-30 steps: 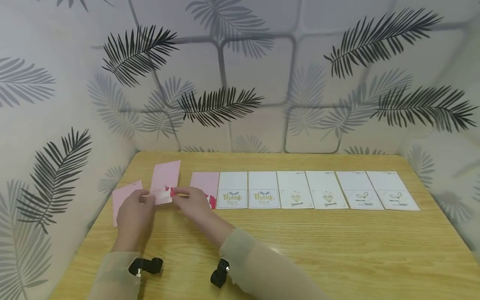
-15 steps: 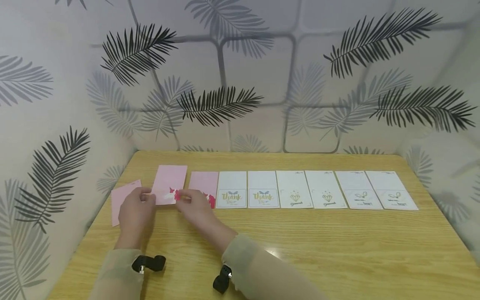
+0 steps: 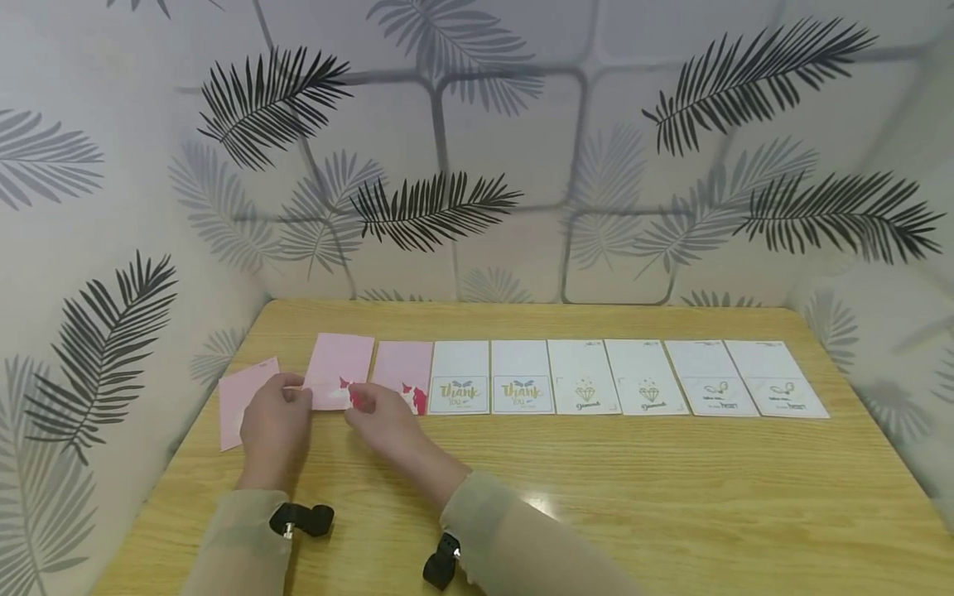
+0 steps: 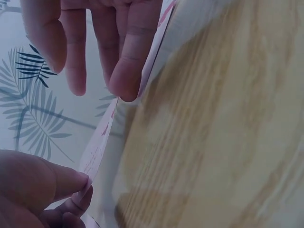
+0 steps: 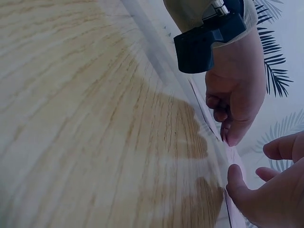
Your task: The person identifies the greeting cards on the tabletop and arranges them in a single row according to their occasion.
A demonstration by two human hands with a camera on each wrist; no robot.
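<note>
In the head view my left hand (image 3: 274, 422) pinches the left edge of a pink card (image 3: 340, 358) with a white-and-red print on its lower part. The left wrist view shows its thumb and forefinger on that card (image 4: 99, 142), which tilts up from the table. My right hand (image 3: 389, 420) is at the card's lower right corner. Its thumb and fingers stand apart in the right wrist view, the thumb close to the card; whether it touches is unclear. A matching pink card (image 3: 402, 368) lies just right of it. Another pink card (image 3: 242, 397) lies partly behind my left hand.
Rightward runs a row of white cards: two "Thank you" cards (image 3: 460, 377), two diamond cards (image 3: 585, 377) and two with a small leaf-like print (image 3: 713, 377). They lie on the wooden table (image 3: 633, 497), which ends at a leaf-patterned wall (image 3: 522, 257).
The held pink card has come down and moved slightly right, straightening beside the other pink card. My right hand's fingers have loosened from its corner.
</note>
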